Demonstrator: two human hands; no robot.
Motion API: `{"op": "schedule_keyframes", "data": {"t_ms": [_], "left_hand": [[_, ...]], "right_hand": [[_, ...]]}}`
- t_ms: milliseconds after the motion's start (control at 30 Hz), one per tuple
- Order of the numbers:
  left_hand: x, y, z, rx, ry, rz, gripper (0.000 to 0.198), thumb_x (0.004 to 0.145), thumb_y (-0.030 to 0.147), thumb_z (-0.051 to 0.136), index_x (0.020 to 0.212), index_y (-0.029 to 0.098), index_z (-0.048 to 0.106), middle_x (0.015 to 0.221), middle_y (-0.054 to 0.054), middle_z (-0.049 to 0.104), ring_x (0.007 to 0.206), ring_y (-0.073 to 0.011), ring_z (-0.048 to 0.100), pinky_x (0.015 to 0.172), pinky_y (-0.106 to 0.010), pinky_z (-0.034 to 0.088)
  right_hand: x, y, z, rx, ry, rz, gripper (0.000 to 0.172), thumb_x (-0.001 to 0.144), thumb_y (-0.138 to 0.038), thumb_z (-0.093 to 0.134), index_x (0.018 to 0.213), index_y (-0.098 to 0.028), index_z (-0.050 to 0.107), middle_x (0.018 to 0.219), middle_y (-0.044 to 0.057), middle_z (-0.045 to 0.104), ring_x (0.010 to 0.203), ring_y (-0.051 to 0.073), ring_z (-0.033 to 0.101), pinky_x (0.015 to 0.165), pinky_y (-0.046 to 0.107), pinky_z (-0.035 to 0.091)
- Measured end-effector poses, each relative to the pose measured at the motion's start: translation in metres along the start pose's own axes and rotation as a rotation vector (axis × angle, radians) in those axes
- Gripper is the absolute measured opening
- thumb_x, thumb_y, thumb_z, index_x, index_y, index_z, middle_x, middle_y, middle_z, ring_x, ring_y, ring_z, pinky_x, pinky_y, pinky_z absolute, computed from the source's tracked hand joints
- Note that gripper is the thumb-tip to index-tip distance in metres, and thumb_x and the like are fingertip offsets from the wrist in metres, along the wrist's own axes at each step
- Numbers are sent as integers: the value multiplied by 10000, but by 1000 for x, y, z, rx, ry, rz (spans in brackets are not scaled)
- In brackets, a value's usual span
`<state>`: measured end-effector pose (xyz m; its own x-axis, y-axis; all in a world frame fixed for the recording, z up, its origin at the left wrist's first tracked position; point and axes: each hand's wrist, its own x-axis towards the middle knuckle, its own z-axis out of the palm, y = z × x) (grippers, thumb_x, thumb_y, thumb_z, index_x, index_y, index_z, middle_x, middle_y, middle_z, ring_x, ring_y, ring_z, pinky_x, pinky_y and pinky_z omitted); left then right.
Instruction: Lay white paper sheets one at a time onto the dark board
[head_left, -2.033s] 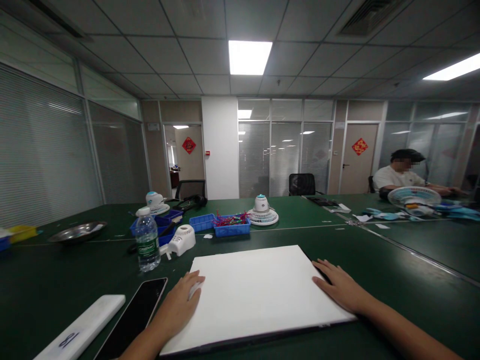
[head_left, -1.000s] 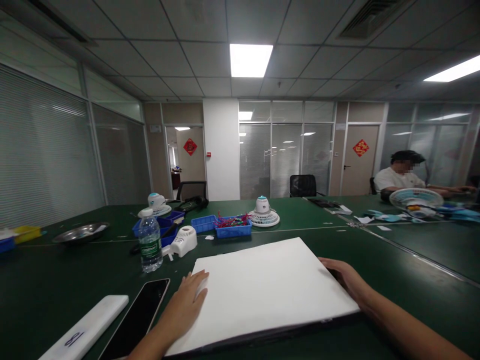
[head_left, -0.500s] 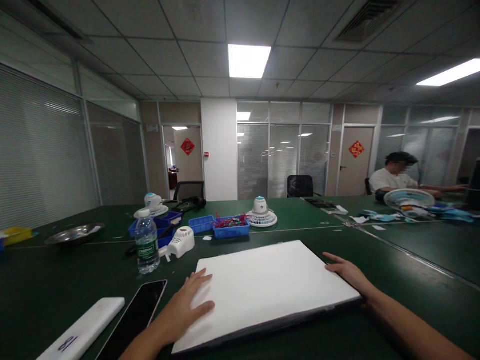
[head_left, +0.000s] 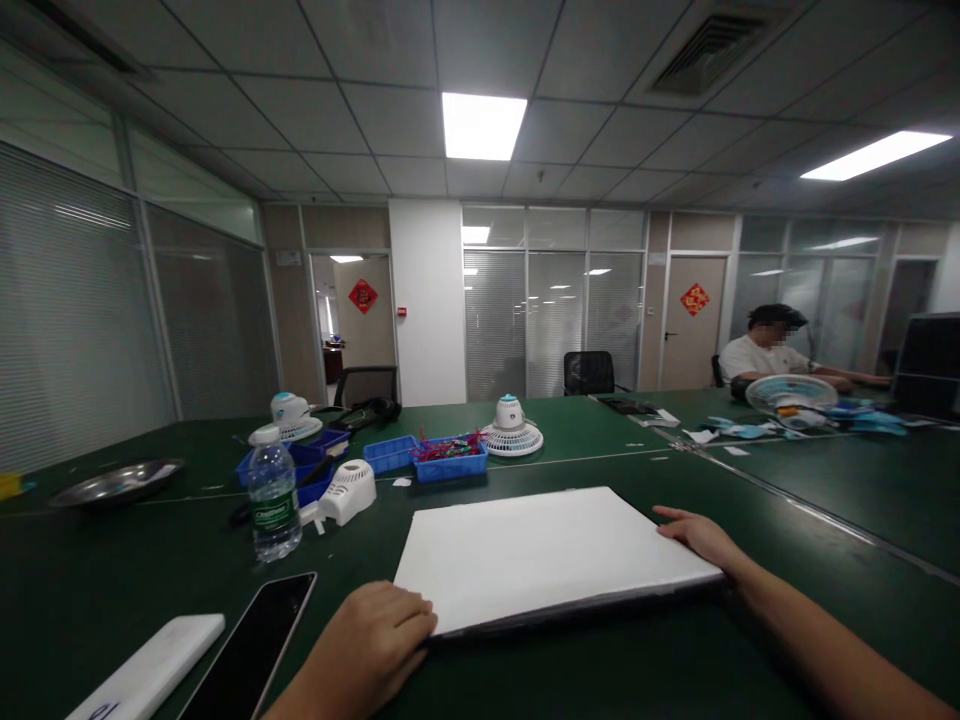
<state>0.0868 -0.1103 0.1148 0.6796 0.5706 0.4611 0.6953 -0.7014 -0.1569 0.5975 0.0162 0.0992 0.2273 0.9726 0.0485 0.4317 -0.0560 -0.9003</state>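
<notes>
A flat white panel with a dark edge (head_left: 544, 555) lies in front of me on the green table. My left hand (head_left: 382, 635) is closed round its near left corner, fingers bent over the rim. At the right edge, my right hand (head_left: 697, 540) grips the panel, its index finger stretched along the far side and the thumb side hidden by the board. To the left of my left hand are a black-screened phone (head_left: 251, 645) and a white slab-shaped object (head_left: 154, 665).
A water bottle (head_left: 274, 495), a white plastic housing (head_left: 349, 492), blue trays (head_left: 450, 467) with red wires, and a fan part (head_left: 511, 430) stand beyond. A metal dish (head_left: 116, 483) lies left. A person (head_left: 765, 350) sits at the far right.
My left hand has gone from spread on the panel's surface to closed on its near left corner. The panel's near left corner has shifted right and away. The view has turned slightly right.
</notes>
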Motion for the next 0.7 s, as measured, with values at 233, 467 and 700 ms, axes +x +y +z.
{"op": "schedule_keyframes", "data": {"t_ms": [233,467,700], "left_hand": [[1,5,20,158,294,154,284,975,109,434,1042,193,696,927,-42,812,849,-215,785,607,-284,610],[14,17,11,230,406,192,238,992,124,471,1052,174,696,953,-41,814,868,-196,784,624,-265,595],[11,18,4,176,497,122,244,941,92,574,1138,184,685,1015,-43,804,955,-171,761,780,-273,584]], "right_hand": [[-29,-26,-15,-321,274,-329,354,852,-499,568,967,-193,706,1025,158,707,1005,346,629,910,482,448],[-107,-65,64,-645,-114,-1385,239,908,-408,607,1013,-194,622,958,97,662,863,234,600,769,380,475],[-107,-53,85,-635,139,-1561,128,969,-137,513,1008,-161,633,888,78,687,754,168,632,647,281,484]]}}
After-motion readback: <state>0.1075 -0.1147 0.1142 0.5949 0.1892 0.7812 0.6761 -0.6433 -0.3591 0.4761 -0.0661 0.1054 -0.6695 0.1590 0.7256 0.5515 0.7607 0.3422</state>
